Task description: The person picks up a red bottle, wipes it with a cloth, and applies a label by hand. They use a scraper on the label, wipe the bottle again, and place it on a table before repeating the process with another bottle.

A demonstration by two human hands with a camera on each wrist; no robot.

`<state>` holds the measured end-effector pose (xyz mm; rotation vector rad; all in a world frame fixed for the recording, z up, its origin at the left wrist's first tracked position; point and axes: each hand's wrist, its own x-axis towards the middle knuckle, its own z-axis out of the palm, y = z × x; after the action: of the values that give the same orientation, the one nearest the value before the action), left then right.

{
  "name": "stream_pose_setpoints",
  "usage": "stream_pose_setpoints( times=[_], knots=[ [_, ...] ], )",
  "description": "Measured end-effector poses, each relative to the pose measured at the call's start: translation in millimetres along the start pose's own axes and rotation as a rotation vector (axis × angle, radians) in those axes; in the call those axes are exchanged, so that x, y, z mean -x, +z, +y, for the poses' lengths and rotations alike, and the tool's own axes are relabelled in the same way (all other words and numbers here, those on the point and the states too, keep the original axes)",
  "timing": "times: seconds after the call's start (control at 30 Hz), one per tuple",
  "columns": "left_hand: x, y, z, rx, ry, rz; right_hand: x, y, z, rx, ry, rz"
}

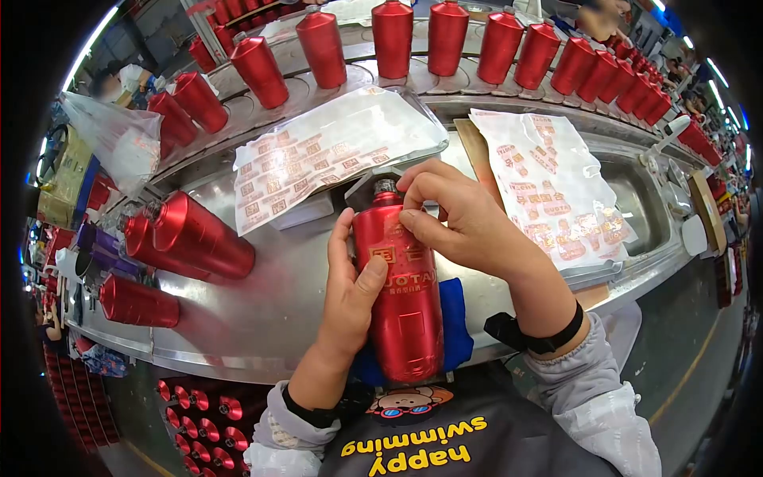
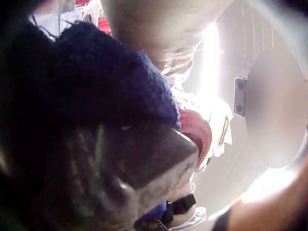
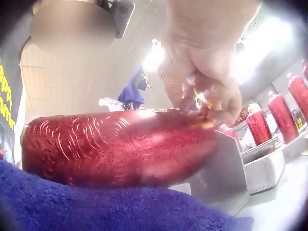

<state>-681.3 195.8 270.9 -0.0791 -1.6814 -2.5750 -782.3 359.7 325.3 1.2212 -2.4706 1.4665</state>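
A glossy red bottle [image 1: 405,334] with gold lettering stands tilted in front of the person, its base against a blue cloth [image 1: 455,318]. The left hand [image 1: 343,298] holds it from the side, thumb across the front by the lettering. Just below the bottle's dark neck, the right hand [image 1: 469,219] has thumb and forefinger bent together at the shoulder. In the right wrist view, its fingers pinch a small shiny gold sticker [image 3: 200,98] against the red bottle [image 3: 110,149]. The left wrist view is mostly covered by dark blue cloth [image 2: 110,77].
Sticker sheets with gold-red print lie behind the bottle, one on the left [image 1: 342,131] and one on the right [image 1: 548,183]. Several red bottles [image 1: 207,238] stand at left. A curved conveyor [image 1: 358,75] carries more along the back. A metal sink [image 1: 636,203] is at right.
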Motion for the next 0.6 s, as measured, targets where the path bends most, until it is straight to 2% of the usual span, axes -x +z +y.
stream_pose_setpoints(
  times=[0.27,0.37,0.4,0.5,0.6],
  knots=[
    [1,2,1,0.003,0.000,-0.014,0,1,3,-0.040,-0.001,0.006],
    [2,-1,-2,-0.009,0.010,-0.009,0,3,12,0.016,-0.108,0.027],
    [-1,-2,-2,-0.011,0.025,-0.018,0,-1,2,0.018,-0.042,-0.001],
    [-2,2,1,0.166,-0.010,-0.015,3,2,8,-0.005,-0.075,0.028],
    [-2,0,-5,0.064,0.009,0.034,7,2,8,-0.026,0.023,-0.002]
  ],
)
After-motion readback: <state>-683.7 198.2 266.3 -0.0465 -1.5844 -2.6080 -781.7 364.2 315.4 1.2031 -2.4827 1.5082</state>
